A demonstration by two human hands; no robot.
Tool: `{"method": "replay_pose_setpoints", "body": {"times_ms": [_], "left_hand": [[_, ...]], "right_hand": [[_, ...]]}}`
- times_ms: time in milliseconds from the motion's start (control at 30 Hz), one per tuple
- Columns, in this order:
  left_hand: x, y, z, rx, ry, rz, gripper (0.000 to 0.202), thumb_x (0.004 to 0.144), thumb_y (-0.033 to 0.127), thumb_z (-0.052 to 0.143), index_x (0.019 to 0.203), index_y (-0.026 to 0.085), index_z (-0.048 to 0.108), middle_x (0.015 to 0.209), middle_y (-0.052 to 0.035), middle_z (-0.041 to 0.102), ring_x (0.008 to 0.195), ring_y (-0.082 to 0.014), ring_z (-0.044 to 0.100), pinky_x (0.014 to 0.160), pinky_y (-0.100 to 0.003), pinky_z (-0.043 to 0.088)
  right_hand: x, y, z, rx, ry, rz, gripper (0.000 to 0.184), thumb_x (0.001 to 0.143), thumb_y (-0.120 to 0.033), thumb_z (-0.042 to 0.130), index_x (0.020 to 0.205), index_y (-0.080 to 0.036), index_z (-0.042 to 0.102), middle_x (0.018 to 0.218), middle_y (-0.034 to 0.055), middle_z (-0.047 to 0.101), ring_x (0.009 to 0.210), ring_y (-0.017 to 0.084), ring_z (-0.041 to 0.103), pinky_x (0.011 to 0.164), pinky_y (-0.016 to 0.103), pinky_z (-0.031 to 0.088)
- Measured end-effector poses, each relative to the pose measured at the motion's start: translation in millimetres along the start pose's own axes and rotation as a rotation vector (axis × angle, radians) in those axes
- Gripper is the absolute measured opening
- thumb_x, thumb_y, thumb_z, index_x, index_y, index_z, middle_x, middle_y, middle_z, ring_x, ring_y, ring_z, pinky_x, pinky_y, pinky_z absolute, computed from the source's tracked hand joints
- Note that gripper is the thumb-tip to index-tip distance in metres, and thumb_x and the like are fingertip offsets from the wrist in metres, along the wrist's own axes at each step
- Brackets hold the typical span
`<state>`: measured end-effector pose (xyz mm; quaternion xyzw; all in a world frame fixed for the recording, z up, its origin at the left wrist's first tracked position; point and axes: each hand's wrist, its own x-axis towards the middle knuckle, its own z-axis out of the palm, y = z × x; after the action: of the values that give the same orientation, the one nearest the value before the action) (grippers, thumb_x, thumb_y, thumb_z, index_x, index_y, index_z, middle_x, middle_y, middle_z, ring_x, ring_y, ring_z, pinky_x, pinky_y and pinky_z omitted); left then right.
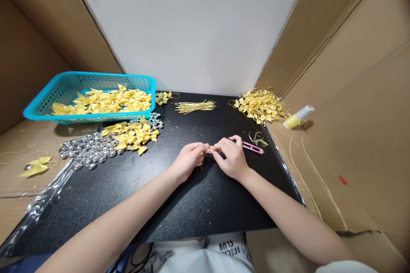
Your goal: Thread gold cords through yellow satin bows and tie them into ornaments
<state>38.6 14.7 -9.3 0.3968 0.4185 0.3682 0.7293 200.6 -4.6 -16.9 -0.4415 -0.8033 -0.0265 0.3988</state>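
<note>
Above the middle of the black table, my left hand (188,161) and my right hand (233,158) meet at their fingertips. Both are closed in a pinch on a thin gold cord (209,155), of which only a small loop shows; the rest is hidden by the fingers. Just beyond the right hand lies a pink cutter (253,148), partly covered by that hand. Short gold cord scraps (258,140) lie behind it. Further back, a bundle of straight gold cords (196,106) rests on the table.
At the left stands a blue basket (41,113) of yellow ribbon bows (112,100). Silvery beads (91,149) and more bows (136,134) are heaped before it. A pile of bows with cords (261,106) sits back right, near a white tube (299,117). Cardboard walls (352,72) flank the table.
</note>
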Motion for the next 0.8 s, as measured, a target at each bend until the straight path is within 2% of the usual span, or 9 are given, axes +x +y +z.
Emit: {"method": "replay_pose_setpoints", "body": {"times_ms": [233,367,467,633,733,800], "left_hand": [[-1.2,-0.8,0.3,0.010,0.010,0.006,0.020,0.068,0.031,0.066,0.063,0.014,0.057,0.045,0.0104,0.026,0.041,-0.0035,0.017,0.043,-0.021,0.012],[-2.3,-0.6,0.3,0.016,0.014,0.006,0.021,0.071,0.034,0.064,0.065,0.014,0.057,0.045,0.0108,0.024,0.042,-0.0040,0.016,0.043,-0.021,0.012],[-3.2,0.0,0.6,0.026,0.004,0.001,0.026,0.072,0.038,0.064,0.064,0.015,0.055,0.046,0.0110,0.023,0.043,-0.0041,0.015,0.043,-0.020,0.013],[-4.0,0.1,1.3,0.048,-0.010,0.004,0.031,0.073,0.043,0.065,0.066,0.015,0.055,0.046,0.0114,0.022,0.043,-0.0040,0.015,0.044,-0.019,0.013],[-4.1,-1.1,1.8,0.064,-0.011,0.011,0.032,0.073,0.044,0.065,0.066,0.015,0.054,0.047,0.0116,0.022,0.043,-0.0039,0.015,0.044,-0.019,0.013],[-4.2,-1.8,2.3,0.073,-0.006,0.017,0.032,0.074,0.044,0.064,0.065,0.016,0.053,0.047,0.0110,0.024,0.043,-0.0039,0.016,0.043,-0.019,0.013]], "right_hand": [[-0.9,3.5,-0.4,0.051,-0.066,0.023,0.012,0.093,-0.020,0.053,0.081,-0.019,0.053,0.075,-0.0031,0.063,0.068,0.011,0.055,0.087,0.034,0.028],[0.4,4.5,-1.4,0.093,-0.079,0.043,0.013,0.094,-0.020,0.050,0.081,-0.020,0.051,0.075,-0.0020,0.060,0.070,0.013,0.054,0.085,0.035,0.030],[1.3,3.8,-1.9,0.218,-0.103,0.101,0.013,0.093,-0.021,0.049,0.080,-0.020,0.049,0.076,-0.0005,0.057,0.073,0.014,0.053,0.080,0.034,0.034],[1.1,2.5,3.0,0.686,-0.073,0.331,0.014,0.090,-0.028,0.054,0.079,-0.021,0.050,0.084,0.0020,0.051,0.078,0.015,0.052,0.073,0.030,0.042],[1.9,1.9,6.9,1.049,-0.057,0.609,0.023,0.081,-0.038,0.067,0.077,-0.020,0.054,0.083,0.0007,0.052,0.076,0.015,0.054,0.074,0.031,0.044],[2.9,1.2,8.1,1.214,-0.057,0.766,0.029,0.075,-0.044,0.073,0.079,-0.020,0.056,0.080,-0.0002,0.055,0.074,0.014,0.056,0.075,0.031,0.044]]}}
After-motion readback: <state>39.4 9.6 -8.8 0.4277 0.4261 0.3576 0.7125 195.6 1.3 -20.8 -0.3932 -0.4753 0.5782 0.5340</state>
